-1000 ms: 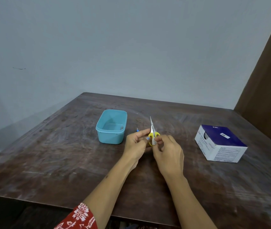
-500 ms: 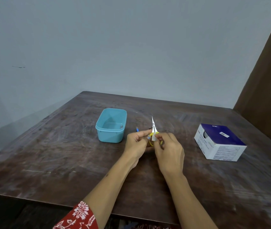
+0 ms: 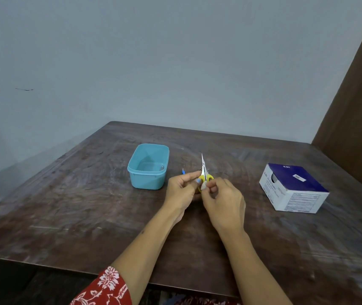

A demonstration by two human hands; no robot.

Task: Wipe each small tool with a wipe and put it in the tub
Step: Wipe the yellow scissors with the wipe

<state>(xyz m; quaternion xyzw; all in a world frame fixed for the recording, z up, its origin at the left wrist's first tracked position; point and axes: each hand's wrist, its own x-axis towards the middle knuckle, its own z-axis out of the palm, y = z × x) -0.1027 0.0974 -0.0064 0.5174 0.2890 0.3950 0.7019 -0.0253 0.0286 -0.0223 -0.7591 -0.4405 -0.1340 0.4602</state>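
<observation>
The left hand (image 3: 181, 187) holds small scissors (image 3: 204, 172) upright; the right hand (image 3: 224, 200) pinches a wipe (image 3: 203, 184) against them, beside the tub (image 3: 148, 167), mid-table (image 3: 65, 205).

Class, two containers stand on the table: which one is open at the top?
The light blue tub, left of the hands, is open-topped: you see down inside it. The blue-and-white box on the right has its top face shut.
</observation>
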